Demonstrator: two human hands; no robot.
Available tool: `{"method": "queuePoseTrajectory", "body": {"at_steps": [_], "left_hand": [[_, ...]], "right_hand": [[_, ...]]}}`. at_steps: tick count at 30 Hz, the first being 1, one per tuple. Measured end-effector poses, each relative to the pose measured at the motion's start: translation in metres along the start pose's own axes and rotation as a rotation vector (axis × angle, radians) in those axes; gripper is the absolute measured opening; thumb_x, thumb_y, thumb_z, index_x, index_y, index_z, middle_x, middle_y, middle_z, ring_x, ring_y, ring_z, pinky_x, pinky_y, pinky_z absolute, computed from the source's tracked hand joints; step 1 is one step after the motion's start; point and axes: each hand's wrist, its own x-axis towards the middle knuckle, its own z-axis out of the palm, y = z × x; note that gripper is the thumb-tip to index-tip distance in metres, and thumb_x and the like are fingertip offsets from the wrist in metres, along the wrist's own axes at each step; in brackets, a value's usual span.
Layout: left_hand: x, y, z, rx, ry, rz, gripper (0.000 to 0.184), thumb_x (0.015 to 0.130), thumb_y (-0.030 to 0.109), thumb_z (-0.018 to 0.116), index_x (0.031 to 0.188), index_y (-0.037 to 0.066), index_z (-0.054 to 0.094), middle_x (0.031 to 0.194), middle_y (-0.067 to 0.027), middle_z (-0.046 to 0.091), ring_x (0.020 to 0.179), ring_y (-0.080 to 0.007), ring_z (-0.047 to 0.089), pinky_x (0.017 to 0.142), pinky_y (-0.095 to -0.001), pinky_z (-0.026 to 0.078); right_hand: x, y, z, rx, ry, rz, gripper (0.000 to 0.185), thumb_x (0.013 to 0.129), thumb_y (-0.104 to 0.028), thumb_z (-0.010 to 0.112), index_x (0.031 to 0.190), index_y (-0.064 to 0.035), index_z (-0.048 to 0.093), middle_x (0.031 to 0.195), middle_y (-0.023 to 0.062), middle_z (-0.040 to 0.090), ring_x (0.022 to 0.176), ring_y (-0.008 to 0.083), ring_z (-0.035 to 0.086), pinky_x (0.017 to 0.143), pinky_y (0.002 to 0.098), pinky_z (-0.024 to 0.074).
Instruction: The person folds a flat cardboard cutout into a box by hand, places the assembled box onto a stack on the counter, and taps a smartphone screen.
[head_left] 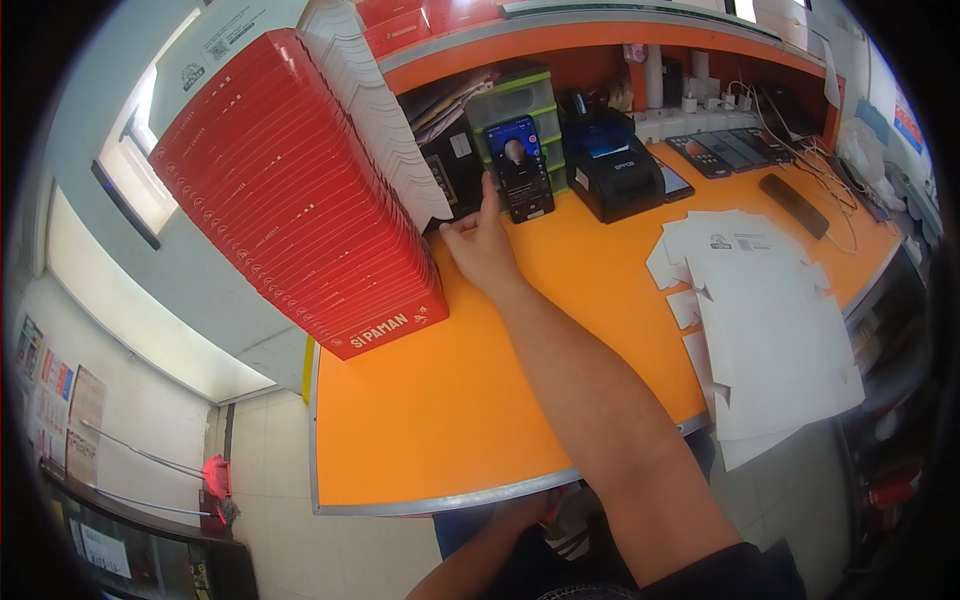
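My right hand [482, 250] reaches across the orange table, thumb and index finger spread, holding nothing. Its index fingertip is beside the lower left edge of a smartphone [522, 170] that stands upright with its screen lit; I cannot tell whether they touch. Close to the thumb rises a tall stack of nested red and white cardboard boxes [300, 190], lettered "SI PAMAN" at the bottom. My left hand [527, 512] is low by my lap, partly covered by the table's front edge, so its fingers cannot be made out.
Flat white box blanks [770, 330] lie on the right, overhanging the table edge [450, 505]. Behind the hand are a black receipt printer [618, 172], green-framed drawers [515, 100], several phones and loose cables. A dark oblong device [794, 205] rests near the blanks.
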Motion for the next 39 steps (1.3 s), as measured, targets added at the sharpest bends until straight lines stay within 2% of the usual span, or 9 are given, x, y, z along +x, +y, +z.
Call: {"method": "queuePoseTrajectory", "body": {"at_steps": [3,9,12,18,21,24,30,36,39], "left_hand": [[-0.001,0.002,-0.003,0.009,-0.010,0.006,0.038,0.100,0.035,0.052,0.125,0.008,0.062,0.124,-0.0205,0.064,0.116,-0.0426,0.060,0.098,-0.0519,0.048],[0.000,0.000,0.000,0.026,-0.030,0.013,0.039,0.100,0.034,0.051,0.126,0.006,0.061,0.125,-0.0207,0.063,0.117,-0.0422,0.060,0.099,-0.0516,0.048],[0.001,0.005,-0.007,-0.005,-0.029,0.007,0.039,0.100,0.033,0.051,0.126,0.007,0.060,0.126,-0.0206,0.063,0.117,-0.0421,0.060,0.099,-0.0514,0.048],[0.002,0.011,-0.014,0.009,-0.089,-0.012,0.039,0.100,0.033,0.051,0.128,0.007,0.060,0.127,-0.0198,0.063,0.118,-0.0419,0.060,0.100,-0.0511,0.048],[0.002,0.011,-0.016,0.004,-0.114,-0.029,0.039,0.101,0.033,0.050,0.129,0.008,0.059,0.128,-0.0194,0.063,0.119,-0.0415,0.059,0.101,-0.0507,0.047],[0.002,0.009,-0.013,-0.019,-0.082,-0.008,0.041,0.101,0.035,0.047,0.130,0.008,0.059,0.131,-0.0194,0.062,0.122,-0.0409,0.058,0.103,-0.0501,0.046],[0.005,0.007,-0.012,-0.078,-0.140,-0.057,0.044,0.101,0.037,0.046,0.133,0.009,0.058,0.136,-0.0196,0.059,0.127,-0.0404,0.055,0.107,-0.0496,0.044],[0.009,-0.005,-0.001,0.003,-0.109,-0.067,0.045,0.098,0.037,0.052,0.133,0.009,0.059,0.136,-0.0199,0.059,0.127,-0.0412,0.055,0.107,-0.0505,0.043],[0.006,-0.005,0.012,0.041,0.026,-0.013,0.042,0.093,0.033,0.059,0.130,0.013,0.062,0.131,-0.0197,0.062,0.124,-0.0399,0.057,0.103,-0.0502,0.047]], "right_hand": [[-0.001,-0.003,-0.001,-0.020,0.002,0.034,0.101,0.090,-0.011,0.070,0.161,-0.0055,-0.002,0.092,0.0110,0.065,0.084,0.0185,0.064,0.084,0.0319,0.0497],[-0.001,0.000,-0.001,-0.050,0.010,0.017,0.104,0.090,-0.011,0.069,0.160,-0.0053,-0.008,0.093,0.0111,0.065,0.081,0.0178,0.064,0.078,0.0305,0.0513],[-0.001,0.000,-0.002,0.069,0.056,0.077,0.111,0.087,-0.008,0.070,0.159,-0.0054,-0.015,0.086,0.0134,0.067,0.082,0.0247,0.069,0.082,0.0358,0.0532],[0.004,-0.004,-0.010,0.232,0.153,0.253,0.114,0.087,-0.005,0.070,0.157,-0.0046,-0.020,0.088,0.0128,0.067,0.082,0.0206,0.069,0.072,0.0314,0.0548],[0.005,-0.008,-0.012,0.252,0.131,0.294,0.112,0.087,-0.004,0.070,0.158,-0.0039,-0.017,0.089,0.0124,0.066,0.084,0.0182,0.068,0.067,0.0290,0.0543],[0.011,0.014,-0.005,0.156,0.065,0.079,0.104,0.094,-0.010,0.066,0.160,-0.0122,-0.014,0.097,0.0130,0.062,0.074,0.0216,0.066,0.064,0.0333,0.0543],[-0.005,-0.002,0.000,-0.124,-0.125,-0.022,0.104,0.089,-0.010,0.069,0.161,-0.0085,-0.006,0.104,0.0176,0.068,0.093,0.0279,0.067,0.091,0.0376,0.0501],[-0.020,-0.027,-0.005,-0.295,-0.128,-0.170,0.093,0.088,-0.011,0.067,0.160,-0.0054,0.009,0.097,0.0159,0.068,0.091,0.0350,0.068,0.086,0.0424,0.0526],[-0.030,-0.052,-0.002,-0.109,-0.113,-0.107,0.084,0.089,-0.011,0.068,0.157,-0.0042,0.020,0.097,0.0138,0.067,0.085,0.0291,0.067,0.081,0.0393,0.0532]]}}
